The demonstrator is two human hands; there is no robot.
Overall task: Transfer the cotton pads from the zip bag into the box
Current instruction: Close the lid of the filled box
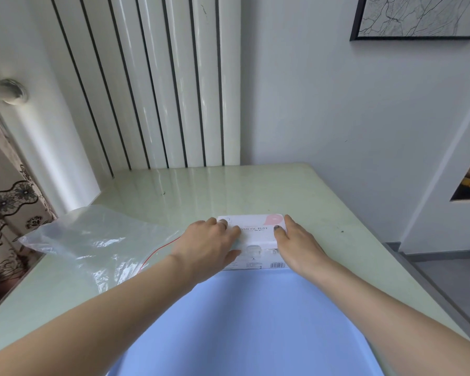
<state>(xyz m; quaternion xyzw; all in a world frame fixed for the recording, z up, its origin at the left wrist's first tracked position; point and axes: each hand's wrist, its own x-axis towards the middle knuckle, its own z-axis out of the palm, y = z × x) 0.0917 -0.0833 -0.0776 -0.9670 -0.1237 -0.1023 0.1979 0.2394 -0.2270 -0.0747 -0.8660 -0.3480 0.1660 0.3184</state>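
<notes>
A white and pink box (257, 230) printed "COSMETIC PUFF" lies on the pale green table (255, 188) near its front edge. My left hand (210, 244) lies over the box's left end, fingers on its top and thumb against its front face. On the box's right end rests my right hand (296, 242), fingers straight along the edge and thumb on top. The clear zip bag (92, 240) with a red zip line lies crumpled and flat on the table to the left, apart from both hands. No cotton pads show.
A white ribbed radiator (152, 85) stands against the wall behind the table. A patterned curtain (8, 213) hangs past the table's left edge. The table's right edge drops to a grey floor (445, 267). My blue garment (255, 321) covers the near table edge.
</notes>
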